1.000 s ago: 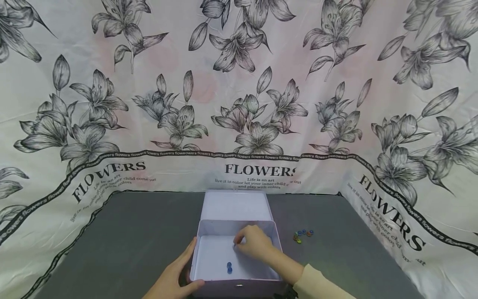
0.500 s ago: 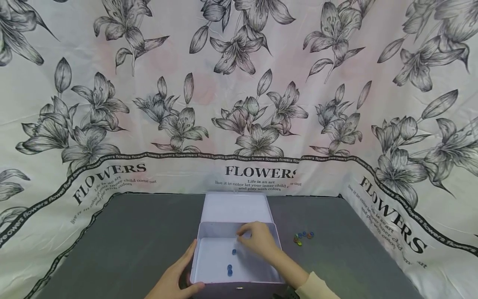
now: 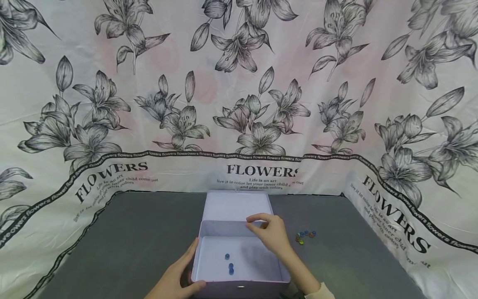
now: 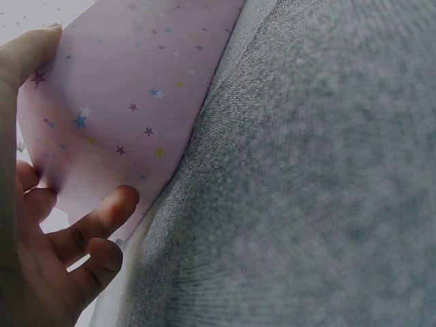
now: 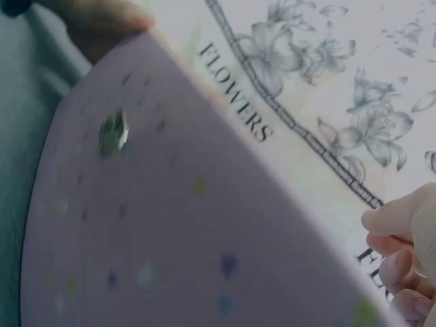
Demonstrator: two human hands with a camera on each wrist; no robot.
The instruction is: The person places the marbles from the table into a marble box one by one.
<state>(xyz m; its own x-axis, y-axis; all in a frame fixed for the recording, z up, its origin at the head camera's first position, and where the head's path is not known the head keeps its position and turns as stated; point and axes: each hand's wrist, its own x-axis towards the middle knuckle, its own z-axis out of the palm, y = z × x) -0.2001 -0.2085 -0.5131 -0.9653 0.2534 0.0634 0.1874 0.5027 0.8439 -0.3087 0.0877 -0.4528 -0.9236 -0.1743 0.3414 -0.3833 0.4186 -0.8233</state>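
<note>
The box is a smooth, straight-sided rectangle, pinkish-lilac outside with small printed stars, pale within, a shiny metal clasp on its front wall; its lid lies folded back behind it. The bench beneath is grey with a fine woven texture. Small, rounded, glossy pieces: a lone blue bead sits on the box floor left of its middle, and a touching pair of blue beads lies nearer the front wall. A mixed-colour cluster of beads rests on the bench right of the box.

The left hand grips the box's left side near the front corner. The right hand hangs over the box's back right part, fingers bent and slightly parted, nothing visible between them.

Since half a second ago, the lone bead has shifted left and forward, and the right hand has moved back and rightward.
</note>
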